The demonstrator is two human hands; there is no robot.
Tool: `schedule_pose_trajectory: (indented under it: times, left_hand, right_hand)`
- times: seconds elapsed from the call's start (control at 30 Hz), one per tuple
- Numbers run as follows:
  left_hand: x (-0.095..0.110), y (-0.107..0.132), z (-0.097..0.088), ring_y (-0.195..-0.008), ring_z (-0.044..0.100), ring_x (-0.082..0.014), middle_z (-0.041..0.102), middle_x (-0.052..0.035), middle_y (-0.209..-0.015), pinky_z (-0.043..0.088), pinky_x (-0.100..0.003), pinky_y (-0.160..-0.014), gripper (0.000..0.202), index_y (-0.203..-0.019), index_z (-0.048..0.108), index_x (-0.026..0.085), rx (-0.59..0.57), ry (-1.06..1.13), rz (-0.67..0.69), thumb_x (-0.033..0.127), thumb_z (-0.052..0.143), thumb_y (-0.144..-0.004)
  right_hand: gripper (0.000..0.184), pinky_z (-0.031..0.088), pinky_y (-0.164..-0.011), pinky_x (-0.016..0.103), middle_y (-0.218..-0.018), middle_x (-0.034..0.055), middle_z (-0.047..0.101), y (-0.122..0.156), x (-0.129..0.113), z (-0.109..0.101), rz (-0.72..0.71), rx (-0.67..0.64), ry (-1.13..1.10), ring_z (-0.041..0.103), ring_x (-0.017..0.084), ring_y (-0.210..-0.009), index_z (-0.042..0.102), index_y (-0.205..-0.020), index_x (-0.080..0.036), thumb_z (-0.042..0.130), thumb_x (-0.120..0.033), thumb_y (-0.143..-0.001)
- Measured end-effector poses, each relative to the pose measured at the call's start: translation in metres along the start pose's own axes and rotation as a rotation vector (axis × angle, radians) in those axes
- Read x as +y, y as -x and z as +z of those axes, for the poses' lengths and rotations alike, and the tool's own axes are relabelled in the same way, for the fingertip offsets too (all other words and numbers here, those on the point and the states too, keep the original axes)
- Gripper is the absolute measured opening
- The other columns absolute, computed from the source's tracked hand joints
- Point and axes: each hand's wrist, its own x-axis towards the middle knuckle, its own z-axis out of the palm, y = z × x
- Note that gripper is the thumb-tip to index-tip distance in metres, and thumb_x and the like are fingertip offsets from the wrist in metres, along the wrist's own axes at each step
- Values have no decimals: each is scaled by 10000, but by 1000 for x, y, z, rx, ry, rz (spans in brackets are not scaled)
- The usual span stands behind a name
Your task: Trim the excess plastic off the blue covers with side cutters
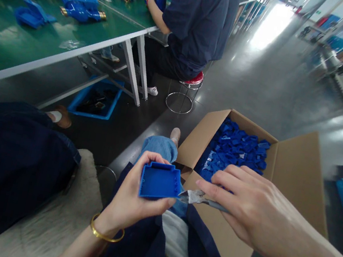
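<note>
My left hand [136, 197], with a gold bangle at its wrist, is closed around a small blue plastic cover [159, 182]. The cover is shallow and box-shaped, its hollow side facing up toward me. From the right, my right hand [242, 198] grips a slim grey metal tool [200, 198] with a pale wrapping near its front. The tool's tip meets the cover's right edge, by the lower corner. My fingers hide much of the handle, so its exact kind is unclear.
An open cardboard box [298, 164] full of blue plastic pieces [237, 147] stands beside my right hand. A green-topped workbench [109, 31] at left holds blue assemblies with brass ends [81, 2]. A co-worker [197, 18] sits there on a stool [193, 81]; a blue bin [112, 107] lies below.
</note>
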Motion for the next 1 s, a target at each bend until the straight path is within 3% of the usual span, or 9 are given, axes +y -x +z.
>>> schedule_pose_trajectory:
  times: [0.43, 0.83, 1.0]
  left_hand:
    - [0, -1, 0, -872, 676, -211, 660, -29, -1069, 562, -321, -728, 500, -1079, 512, 258, -9, -11, 0, 241, 821, -686]
    - [0, 1, -1, -854, 666, -183, 643, -11, -1061, 557, -289, -716, 502, -1081, 514, 268, -12, 14, 2, 220, 830, -694]
    - [-1, 0, -1, -862, 661, -179, 636, -6, -1065, 555, -283, -724, 498, -1084, 513, 272, -22, 18, 8, 207, 824, -701]
  right_hand:
    - [399, 369, -725, 366, -881, 8, 654, -1, -1, 1, -38, 1, 23, 546, 222, -811, 637, -1213, -214, 497, -37, -884]
    - [297, 336, -679, 356, -843, 6, 619, -3, -1, 0, -41, 8, 28, 526, 218, -784, 654, -1059, -212, 511, -36, -867]
    - [290, 331, -680, 352, -848, 1, 605, -3, 2, 1, -75, -8, 13, 515, 215, -780, 641, -1094, -216, 515, -55, -888]
